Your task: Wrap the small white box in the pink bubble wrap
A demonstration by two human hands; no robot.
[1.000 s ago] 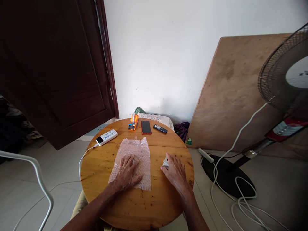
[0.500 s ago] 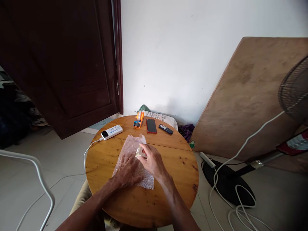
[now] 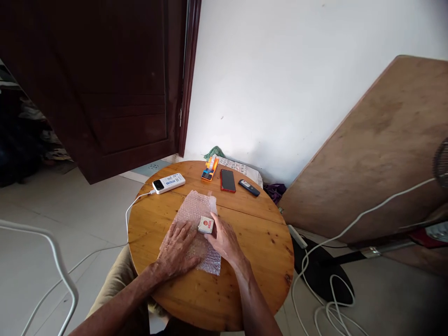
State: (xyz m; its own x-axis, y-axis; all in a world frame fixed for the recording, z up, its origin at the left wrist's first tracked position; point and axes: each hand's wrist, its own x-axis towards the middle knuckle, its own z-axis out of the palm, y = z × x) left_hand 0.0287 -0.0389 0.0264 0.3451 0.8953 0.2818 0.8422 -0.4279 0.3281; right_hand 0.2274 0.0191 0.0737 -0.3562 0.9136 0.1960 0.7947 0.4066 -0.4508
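On the round wooden bench (image 3: 245, 242), left hand (image 3: 177, 247) lies open, flattening the clear bubble-wrap sheet (image 3: 196, 210); right hand (image 3: 224, 240) grip pinches the small white box (image 3: 206, 225) resting upon it.

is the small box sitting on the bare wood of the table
No, the small box lies on the bubble wrap, with the right hand touching it.

small box (image 3: 206, 225) — now down on bubble wrap (image 3: 196, 210)

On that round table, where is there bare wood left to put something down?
The round table is bare on its right half, beyond the right hand, and along the near edge below the bubble wrap. It is crowded at the far rim: power bank, tape dispenser, red phone, small dark phone.
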